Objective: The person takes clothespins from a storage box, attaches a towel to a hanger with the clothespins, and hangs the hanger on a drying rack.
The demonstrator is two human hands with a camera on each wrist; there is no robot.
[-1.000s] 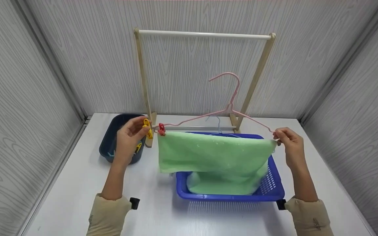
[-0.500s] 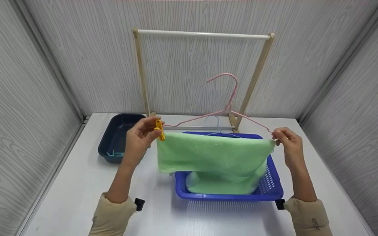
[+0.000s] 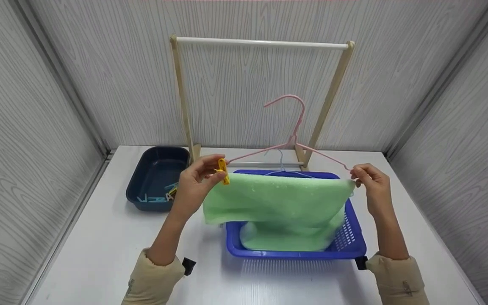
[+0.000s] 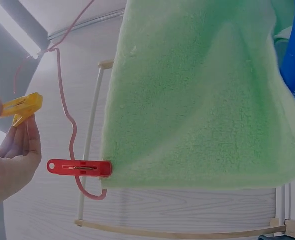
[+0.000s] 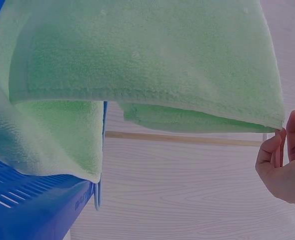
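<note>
Soft green towel [image 3: 275, 197] is asking for a corner hold

The towel is hanging below the pink hanger [image 3: 294, 138], over the blue basket [image 3: 297, 254]. Its plush pile is suggesting a light, floppy cloth, neither fragile nor very slippery. A grasp in the middle would probably be letting the edges sag, so the top corners are looking like the places to hold. The right hand [image 3: 373, 180] is pinching one such corner together with the hanger's end. At the other end, a red clip [image 4: 82, 168] is biting the towel's edge, its body crossing the wire. The left hand [image 3: 199, 176] is pinching a yellow clip [image 3: 222, 165] between thumb and fingers, apart from the towel in the left wrist view. That clip is presumably feeling light, rigid and springy, its rear legs offering the natural hold. The thin hanger is likely flexing slightly under load.
</note>
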